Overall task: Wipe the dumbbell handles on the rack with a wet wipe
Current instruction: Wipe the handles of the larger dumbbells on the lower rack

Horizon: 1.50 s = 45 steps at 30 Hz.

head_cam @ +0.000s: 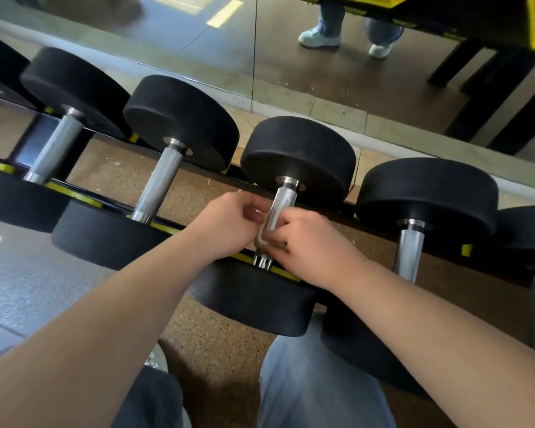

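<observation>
middle dumbbell handle (281, 208) is being gripped by the right hand (309, 245) through the wipe (261, 239) | wipe's other side being pinched by left hand (229, 223)

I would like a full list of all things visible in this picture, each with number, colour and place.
dumbbells: six, black heads and silver handles, in a row on the rack; end two cut off
rack: one, black with yellow strips, under the dumbbells
wet wipe: one, white, on the centre dumbbell's handle
mirror: one, on the wall behind the rack, reflecting two white shoes
floor: one, speckled brown, under the rack
legs: two, blue jeans, bottom edge
left hand: one, fingers curled left of that handle
right hand: one, pinching the wet wipe on it
</observation>
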Each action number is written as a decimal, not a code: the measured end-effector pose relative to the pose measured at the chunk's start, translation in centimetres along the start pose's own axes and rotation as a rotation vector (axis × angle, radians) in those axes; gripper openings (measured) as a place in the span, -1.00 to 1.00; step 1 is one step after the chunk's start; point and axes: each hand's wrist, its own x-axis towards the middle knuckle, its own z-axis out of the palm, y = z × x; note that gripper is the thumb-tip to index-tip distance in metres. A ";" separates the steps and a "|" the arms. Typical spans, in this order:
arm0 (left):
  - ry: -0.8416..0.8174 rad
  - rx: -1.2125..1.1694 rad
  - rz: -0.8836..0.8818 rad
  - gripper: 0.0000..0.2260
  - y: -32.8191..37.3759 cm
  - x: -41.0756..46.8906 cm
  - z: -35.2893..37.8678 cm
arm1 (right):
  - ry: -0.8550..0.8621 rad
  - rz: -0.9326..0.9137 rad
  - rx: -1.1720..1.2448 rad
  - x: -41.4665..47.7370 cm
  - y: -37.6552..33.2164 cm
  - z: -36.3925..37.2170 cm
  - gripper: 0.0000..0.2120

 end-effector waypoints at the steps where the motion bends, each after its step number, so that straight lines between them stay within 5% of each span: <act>1: -0.014 -0.002 -0.005 -0.70 0.0 0.0 -0.1 | 0.039 0.037 -0.017 0.3 0.2 -0.2 -0.72; 5: -0.045 -0.036 -0.039 -0.65 0.1 0.3 -0.4 | 0.278 0.247 -0.139 1.5 1.8 -1.6 -0.68; 8: -0.040 -0.025 -0.016 -0.70 0.1 0.6 -0.1 | 0.055 0.096 -0.066 0.2 0.5 -1.4 -0.52; 11: -0.061 -0.006 -0.030 -0.69 0.3 0.8 -0.2 | -0.076 -0.023 -0.066 -0.6 -0.6 -0.5 -0.64; 17: -0.111 0.009 -0.033 -0.74 0.7 0.6 -0.4 | 0.296 0.258 -0.082 1.4 0.6 -1.5 -0.80; 22: -0.084 -0.087 -0.043 -0.78 0.3 0.9 0.1 | -0.058 0.190 0.081 -0.6 -0.7 -1.3 -0.90; 24: -0.094 -0.147 -0.058 -0.75 0.1 1.0 0.3 | -0.121 0.319 0.238 -0.7 -1.0 -1.1 -0.90; 31: -0.076 -0.057 -0.046 -0.70 0.1 1.2 0.7 | 0.276 0.980 1.026 2.6 1.4 -0.1 -0.82; 36: -0.051 -0.085 -0.047 -0.70 0.0 1.4 0.9 | -0.249 0.989 1.079 1.2 0.0 0.0 -0.83; 38: -0.049 -0.088 -0.053 -0.71 -0.1 1.5 0.9 | -0.302 0.988 1.132 1.0 -0.2 0.0 -0.81; 43: -0.059 -0.097 -0.055 -0.70 -0.2 1.6 0.9 | 0.226 0.997 1.305 3.0 1.6 -1.2 -0.83; 45: -0.058 -0.094 -0.051 -0.70 -0.2 1.6 0.9 | 0.275 0.932 1.184 2.5 1.5 -1.4 -0.84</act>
